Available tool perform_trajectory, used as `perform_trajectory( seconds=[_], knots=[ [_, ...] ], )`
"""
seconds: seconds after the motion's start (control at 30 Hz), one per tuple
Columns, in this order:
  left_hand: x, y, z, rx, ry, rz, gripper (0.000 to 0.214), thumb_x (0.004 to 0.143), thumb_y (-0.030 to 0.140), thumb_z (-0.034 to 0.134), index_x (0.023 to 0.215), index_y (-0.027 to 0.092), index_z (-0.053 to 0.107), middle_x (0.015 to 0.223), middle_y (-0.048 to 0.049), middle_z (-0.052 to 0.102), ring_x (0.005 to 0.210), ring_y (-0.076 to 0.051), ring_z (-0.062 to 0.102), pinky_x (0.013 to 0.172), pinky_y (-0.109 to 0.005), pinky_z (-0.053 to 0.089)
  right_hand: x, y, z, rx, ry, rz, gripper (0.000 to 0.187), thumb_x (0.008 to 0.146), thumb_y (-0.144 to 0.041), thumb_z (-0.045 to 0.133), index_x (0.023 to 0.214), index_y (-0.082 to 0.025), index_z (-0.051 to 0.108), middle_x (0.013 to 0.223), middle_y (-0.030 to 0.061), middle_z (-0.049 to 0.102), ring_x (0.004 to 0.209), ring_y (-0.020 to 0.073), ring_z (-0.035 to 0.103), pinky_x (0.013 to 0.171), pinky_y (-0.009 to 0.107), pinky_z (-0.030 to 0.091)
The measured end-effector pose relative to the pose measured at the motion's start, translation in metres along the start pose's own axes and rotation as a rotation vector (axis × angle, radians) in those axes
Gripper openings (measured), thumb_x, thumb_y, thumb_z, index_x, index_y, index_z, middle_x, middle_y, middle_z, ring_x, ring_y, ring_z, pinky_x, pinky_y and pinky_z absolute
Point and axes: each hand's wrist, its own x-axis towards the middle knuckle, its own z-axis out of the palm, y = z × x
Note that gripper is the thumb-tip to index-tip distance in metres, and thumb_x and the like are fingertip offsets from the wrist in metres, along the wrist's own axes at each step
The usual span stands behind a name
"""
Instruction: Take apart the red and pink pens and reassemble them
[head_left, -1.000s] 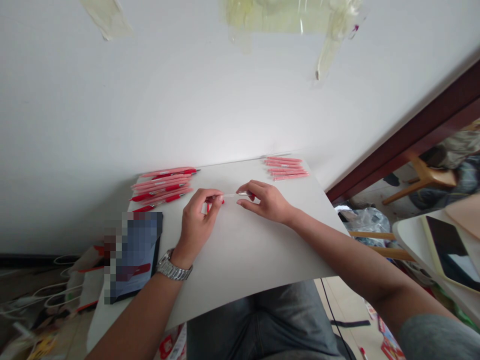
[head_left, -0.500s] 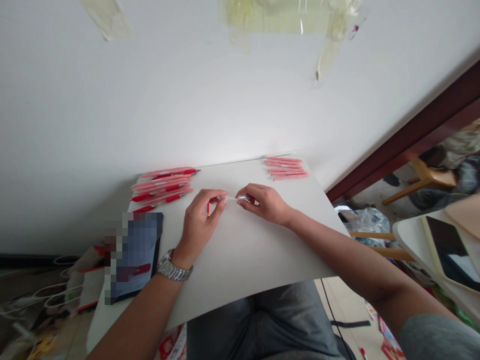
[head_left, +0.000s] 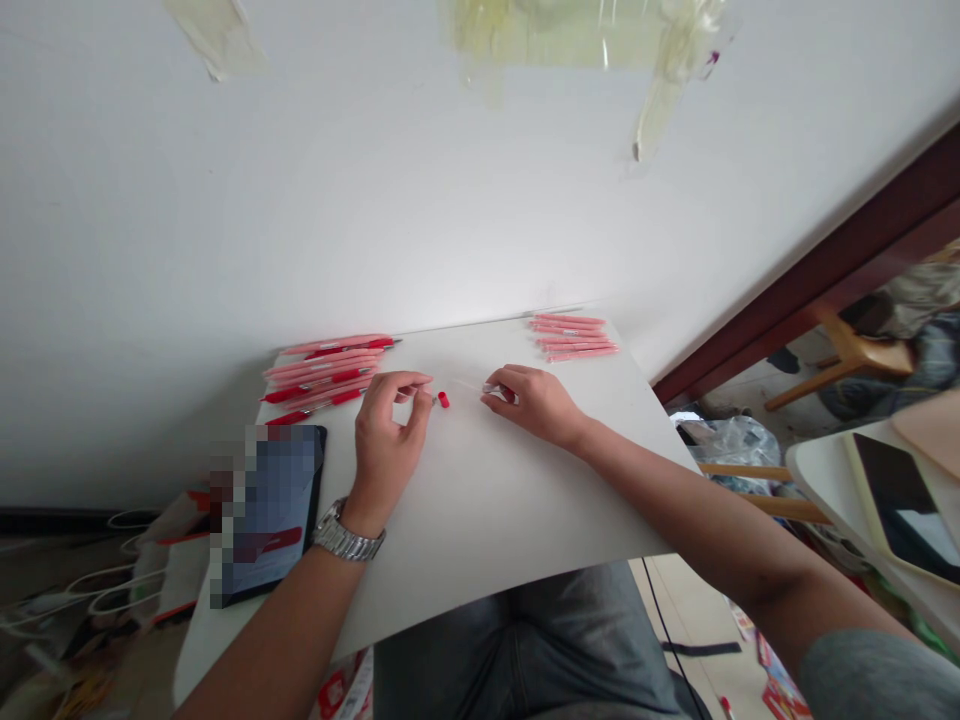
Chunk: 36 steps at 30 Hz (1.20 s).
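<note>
My left hand (head_left: 390, 425), wearing a metal watch on its wrist, is at mid-table with thumb and index finger pinched close together. A small grey tip shows at the thumb; what it belongs to is hidden. Just right of those fingertips is a small red cap (head_left: 444, 399); whether it touches them I cannot tell. My right hand (head_left: 536, 402) is closed on a thin clear plastic piece (head_left: 471, 386) that points left, its other end hidden in the fingers. Pink and red pens (head_left: 322, 372) lie in a pile to the left, and several slim pink pens (head_left: 571, 328) lie at the back right.
A tablet (head_left: 274, 530) lies along the left edge of the white table (head_left: 517, 510). Behind the table rises a white wall (head_left: 420, 200) with tape on it. To the right stands another white table (head_left: 832, 470) with a dark-screened device.
My hands have moved apart, the left one leftward and the right one slightly right. The red cap now shows between them. The clear piece no longer reaches the left fingers.
</note>
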Motion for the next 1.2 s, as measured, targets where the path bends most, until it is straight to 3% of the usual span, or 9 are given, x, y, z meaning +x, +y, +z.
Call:
perform_trajectory(
  seconds=[0.47, 1.2],
  knots=[
    [0.002, -0.007, -0.001, -0.026, 0.043, -0.141, 0.016, 0.102, 0.033, 0.061, 0.105, 0.022, 0.072, 0.105, -0.0048, 0.075, 0.093, -0.019, 0.069, 0.087, -0.035, 0.054, 0.002, -0.010, 0.006, -0.117, -0.075, 0.000, 0.010, 0.102, -0.029, 0.070, 0.104, -0.020, 0.074, 0.090, 0.0021, 0.071, 0.074, 0.0138, 0.056, 0.063, 0.027, 0.031],
    [0.001, -0.008, 0.001, -0.038, 0.040, -0.141, 0.014, 0.102, 0.031, 0.061, 0.104, 0.022, 0.072, 0.105, -0.0040, 0.076, 0.092, -0.018, 0.069, 0.086, -0.033, 0.053, 0.002, -0.022, 0.019, -0.143, -0.176, -0.014, 0.015, 0.104, -0.035, 0.067, 0.108, -0.022, 0.073, 0.100, 0.0033, 0.074, 0.084, 0.0152, 0.062, 0.067, 0.028, 0.031]
  ],
)
